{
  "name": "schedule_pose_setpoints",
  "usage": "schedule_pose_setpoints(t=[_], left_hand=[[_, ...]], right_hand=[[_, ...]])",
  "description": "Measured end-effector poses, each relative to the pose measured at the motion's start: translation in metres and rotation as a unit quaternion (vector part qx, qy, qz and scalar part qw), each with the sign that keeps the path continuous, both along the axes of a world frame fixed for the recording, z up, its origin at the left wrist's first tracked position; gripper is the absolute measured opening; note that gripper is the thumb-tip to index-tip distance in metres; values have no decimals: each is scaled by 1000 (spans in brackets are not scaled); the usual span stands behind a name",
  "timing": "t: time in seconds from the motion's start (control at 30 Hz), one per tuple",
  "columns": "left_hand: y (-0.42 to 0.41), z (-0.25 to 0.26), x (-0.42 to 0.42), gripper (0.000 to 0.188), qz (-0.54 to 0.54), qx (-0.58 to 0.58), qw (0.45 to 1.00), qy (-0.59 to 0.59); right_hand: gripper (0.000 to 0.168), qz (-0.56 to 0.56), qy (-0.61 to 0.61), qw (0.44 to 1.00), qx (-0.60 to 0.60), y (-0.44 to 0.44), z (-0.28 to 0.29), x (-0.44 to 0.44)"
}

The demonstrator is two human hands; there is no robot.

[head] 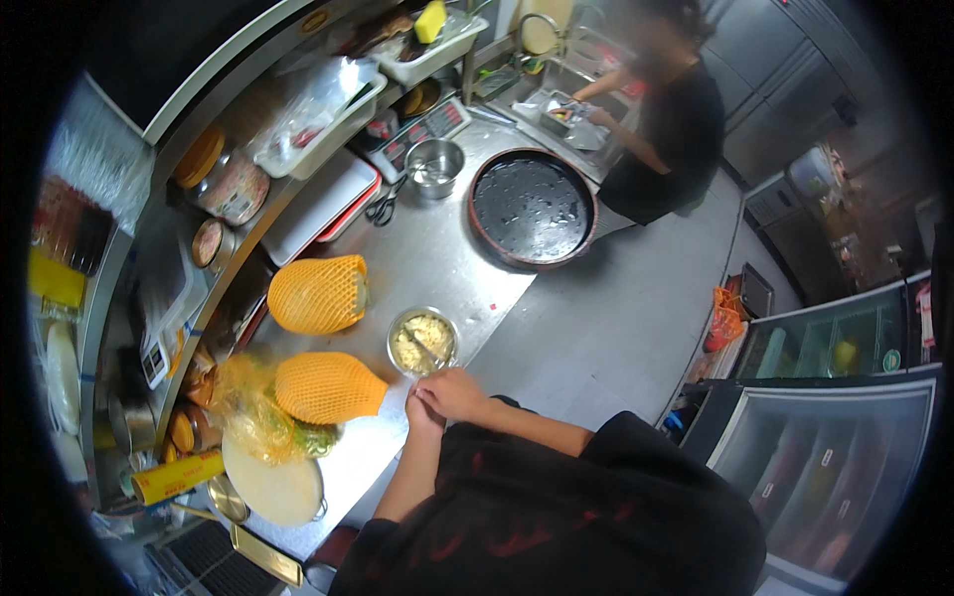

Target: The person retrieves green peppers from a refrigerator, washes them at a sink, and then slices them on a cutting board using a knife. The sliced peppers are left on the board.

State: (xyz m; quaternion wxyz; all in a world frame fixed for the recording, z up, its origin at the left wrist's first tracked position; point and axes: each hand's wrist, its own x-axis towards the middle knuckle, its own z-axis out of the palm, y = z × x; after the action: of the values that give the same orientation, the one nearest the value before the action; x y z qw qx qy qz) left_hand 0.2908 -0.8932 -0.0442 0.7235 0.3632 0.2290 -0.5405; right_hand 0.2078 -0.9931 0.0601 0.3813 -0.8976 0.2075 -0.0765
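Observation:
My left hand and my right hand meet at the edge of the steel worktop, close to my body. Their fingers touch or overlap; whether anything small lies between them cannot be seen. Just beyond them stands a round metal bowl with pale yellow, crumbly food and a utensil leaning in it. Left of the hands lie two large objects in orange foam netting. A round light cutting board is at the lower left, beside a crumpled plastic bag with something green.
A large round black pan with wet spots stands further along the worktop, near a steel pot, black scissors and a scale. Shelves with jars and trays run along the left. A co-worker stands at the sink.

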Motion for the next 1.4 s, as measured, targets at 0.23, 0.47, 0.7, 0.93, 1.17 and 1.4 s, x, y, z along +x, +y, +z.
schedule_pose_setpoints(t=[0.23, 0.47, 0.7, 0.93, 1.17, 1.4], left_hand=[[6, 6, 33, 29, -45, 153, 978, -135], [-21, -18, 82, 15, -188, 281, 883, -325], [-24, 2, 77, 13, -162, 272, 897, -308], [-13, -3, 56, 10, -171, 286, 886, -324], [3, 2, 41, 16, -155, 243, 921, -261], [-1, 38, 49, 17, -131, 187, 945, -232]], right_hand=[[8, 60, 36, 996, -59, 5, -2, -34], [10, 87, 28, 989, -114, 0, -4, -47], [15, 45, 113, 992, -11, -19, -18, -95], [19, -92, 162, 982, -26, -68, -41, -184], [25, -409, -4, 911, 50, -85, -77, -181], [26, -477, 162, 863, -40, -76, -108, -219]])
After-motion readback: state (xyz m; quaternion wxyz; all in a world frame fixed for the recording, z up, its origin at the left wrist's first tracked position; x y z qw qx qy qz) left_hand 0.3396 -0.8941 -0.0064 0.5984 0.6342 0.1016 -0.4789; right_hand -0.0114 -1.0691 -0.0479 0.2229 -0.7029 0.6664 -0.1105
